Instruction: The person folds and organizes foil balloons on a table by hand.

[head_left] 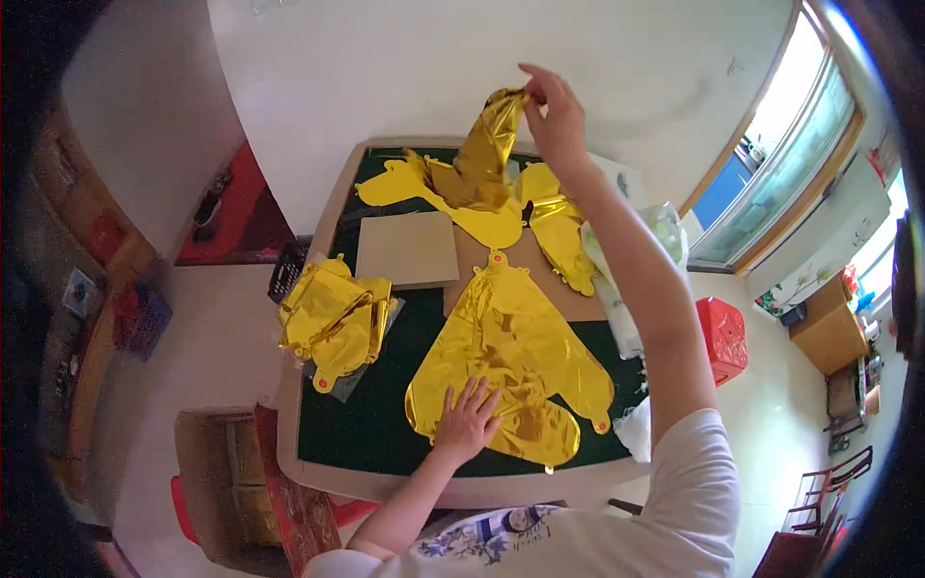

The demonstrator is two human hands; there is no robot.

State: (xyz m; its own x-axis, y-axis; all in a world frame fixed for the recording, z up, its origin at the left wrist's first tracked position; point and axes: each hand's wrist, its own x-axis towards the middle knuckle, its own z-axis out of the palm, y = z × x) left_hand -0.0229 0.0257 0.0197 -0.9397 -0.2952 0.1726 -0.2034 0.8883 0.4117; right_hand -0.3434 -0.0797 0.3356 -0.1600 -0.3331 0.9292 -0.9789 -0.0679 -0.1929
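My right hand (559,118) is raised over the far side of the table, its fingers pinching the top of a crumpled gold foil balloon (489,144). That balloon hangs down, its lower part over another flat gold foil balloon (488,223). My left hand (466,422) lies palm down, fingers spread, on a large flat gold foil piece (482,332) at the near middle. A small red dot marks the tab at its top. More gold foil (559,231) lies to the far right, partly behind my right forearm. A folded foil pile (337,313) rests at the left edge.
The table (332,424) has a dark green top and a pale rim. A square cardboard piece (407,249) lies left of centre, with brown cardboard (578,306) to its right. A clear plastic bag (665,231) stands at the right edge. Beyond it is a red stool (721,339).
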